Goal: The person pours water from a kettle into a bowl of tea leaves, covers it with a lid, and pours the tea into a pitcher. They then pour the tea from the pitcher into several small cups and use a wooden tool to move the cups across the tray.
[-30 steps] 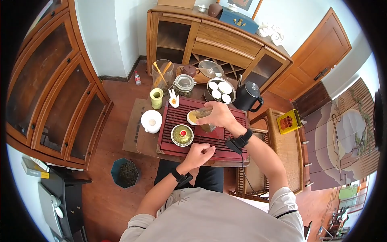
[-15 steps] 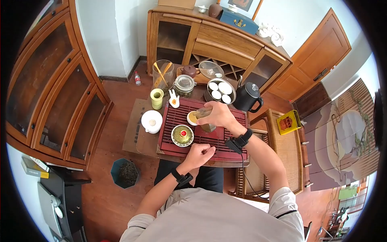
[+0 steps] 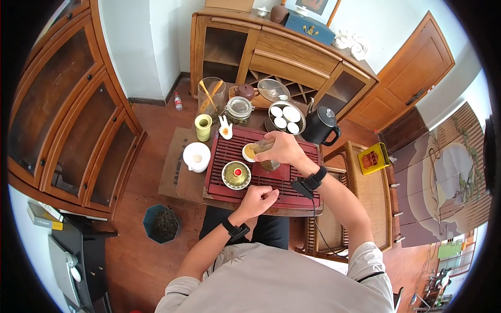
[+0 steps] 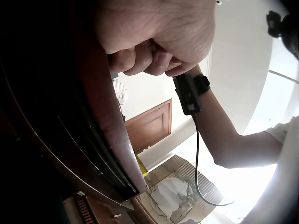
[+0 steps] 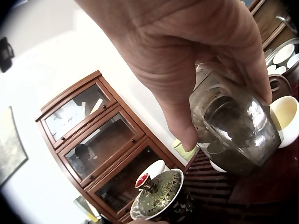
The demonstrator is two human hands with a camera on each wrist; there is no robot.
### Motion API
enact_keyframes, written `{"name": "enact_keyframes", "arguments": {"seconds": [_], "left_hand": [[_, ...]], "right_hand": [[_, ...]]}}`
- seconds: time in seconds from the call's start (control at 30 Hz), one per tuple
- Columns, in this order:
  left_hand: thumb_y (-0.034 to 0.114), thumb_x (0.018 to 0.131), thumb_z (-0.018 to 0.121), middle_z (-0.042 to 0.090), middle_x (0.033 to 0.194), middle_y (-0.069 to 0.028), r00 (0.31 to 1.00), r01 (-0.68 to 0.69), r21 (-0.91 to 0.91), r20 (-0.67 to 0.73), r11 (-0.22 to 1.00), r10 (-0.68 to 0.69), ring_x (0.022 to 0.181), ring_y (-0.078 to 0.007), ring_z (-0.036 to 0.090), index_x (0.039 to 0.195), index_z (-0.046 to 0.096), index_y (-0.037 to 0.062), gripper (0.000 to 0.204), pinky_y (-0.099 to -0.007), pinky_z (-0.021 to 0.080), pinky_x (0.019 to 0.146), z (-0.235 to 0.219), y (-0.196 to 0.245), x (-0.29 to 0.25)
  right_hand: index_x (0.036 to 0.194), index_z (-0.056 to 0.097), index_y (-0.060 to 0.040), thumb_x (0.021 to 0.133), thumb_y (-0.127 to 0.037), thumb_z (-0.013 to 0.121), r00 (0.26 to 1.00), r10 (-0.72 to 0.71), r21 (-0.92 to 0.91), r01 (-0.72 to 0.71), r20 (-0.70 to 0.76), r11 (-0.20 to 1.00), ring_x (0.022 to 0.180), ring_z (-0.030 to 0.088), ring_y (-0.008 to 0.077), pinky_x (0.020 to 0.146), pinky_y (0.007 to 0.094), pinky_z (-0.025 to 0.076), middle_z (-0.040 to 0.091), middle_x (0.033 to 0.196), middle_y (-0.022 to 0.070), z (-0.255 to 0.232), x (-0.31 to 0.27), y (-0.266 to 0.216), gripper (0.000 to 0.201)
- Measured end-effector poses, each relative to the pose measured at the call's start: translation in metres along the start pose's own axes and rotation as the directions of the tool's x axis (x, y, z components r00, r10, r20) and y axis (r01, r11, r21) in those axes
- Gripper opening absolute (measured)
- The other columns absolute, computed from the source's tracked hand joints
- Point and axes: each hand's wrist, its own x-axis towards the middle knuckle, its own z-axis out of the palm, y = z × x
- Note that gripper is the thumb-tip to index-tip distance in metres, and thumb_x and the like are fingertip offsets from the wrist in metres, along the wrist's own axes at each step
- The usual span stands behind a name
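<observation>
In the head view my right hand (image 3: 283,148) grips a clear glass pitcher (image 5: 233,135) from above, thumb on one side and fingers on the other. The pitcher is tilted, its mouth end at a small white cup (image 5: 288,122) with yellow tea in it. This cup stands on the dark red slatted tea tray (image 3: 295,189). A patterned green lidded bowl (image 3: 236,176) with a red knob sits nearer to me on the tray. My left hand (image 3: 259,202) rests at the tray's near edge, its fingers curled into the palm with nothing in them.
Left of the tray stands a white teapot (image 3: 196,157); behind it are a green vase-shaped holder (image 3: 203,127) and a white hand-shaped ornament (image 3: 225,128). Beyond are a lidded glass jar (image 3: 239,108), a pot of white cups (image 3: 285,116) and a black kettle (image 3: 322,124).
</observation>
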Motion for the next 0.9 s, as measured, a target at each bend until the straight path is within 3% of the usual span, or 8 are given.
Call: {"name": "enact_keyframes", "arguments": {"seconds": [0.2, 0.73, 0.9], "left_hand": [[0.017, 0.101, 0.071, 0.037, 0.055, -0.0035, 1.000, 0.005, -0.003, 0.002, 1.000, -0.005, 0.055, -0.0099, 0.032, 0.066, 0.049, -0.0034, 0.045, -0.0342, 0.030, 0.049, 0.000, -0.001, 0.000], [0.017, 0.101, 0.071, 0.036, 0.055, -0.0047, 1.000, -0.007, 0.005, 0.001, 1.000, 0.007, 0.055, -0.0109, 0.031, 0.066, 0.048, -0.0033, 0.047, -0.0348, 0.029, 0.049, 0.000, 0.000, 0.000], [0.016, 0.101, 0.071, 0.036, 0.055, -0.0030, 1.000, 0.001, 0.004, 0.002, 1.000, -0.001, 0.055, -0.0091, 0.031, 0.066, 0.048, -0.0027, 0.046, -0.0336, 0.029, 0.049, 0.000, 0.000, 0.000]], "right_hand": [[0.132, 0.069, 0.0079, 0.058, -0.051, 0.096, 1.000, -0.004, 0.017, 0.004, 0.000, 1.000, 0.115, 0.074, 0.0340, 0.104, 0.0381, 0.057, 0.076, 0.122, 0.0251, 0.000, 0.001, 0.001, 0.099], [0.133, 0.069, 0.0063, 0.057, -0.051, 0.097, 1.000, 0.008, 0.039, -0.008, 0.002, 0.999, 0.116, 0.074, 0.0329, 0.104, 0.0381, 0.057, 0.075, 0.124, 0.0243, 0.002, 0.001, 0.005, 0.099], [0.135, 0.068, 0.0052, 0.058, -0.051, 0.098, 0.997, -0.044, 0.081, 0.049, -0.057, 0.996, 0.117, 0.074, 0.0316, 0.104, 0.0380, 0.057, 0.076, 0.126, 0.0219, 0.006, -0.004, 0.015, 0.100]]}}
